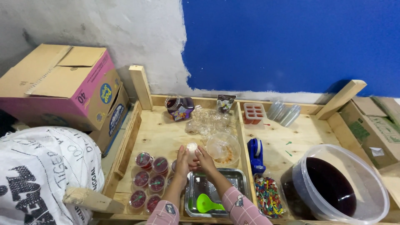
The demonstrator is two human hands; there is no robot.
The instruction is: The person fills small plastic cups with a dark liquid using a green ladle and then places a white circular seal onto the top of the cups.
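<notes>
We have both hands on a small clear cup (191, 147), left hand (182, 160) and right hand (204, 159) closed round it above the steel tray (233, 177); squeeze unevenly and it could tip, spilling toward the filled red jelly cups (149, 177) just beside us on the wooden tabletop (166, 129)

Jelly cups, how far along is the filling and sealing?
Seven sealed cups of dark red jelly sit at the left. Both hands, left hand and right hand, are on one small cup. The big tub holds plenty of dark liquid, and empty cups wait behind.
</notes>
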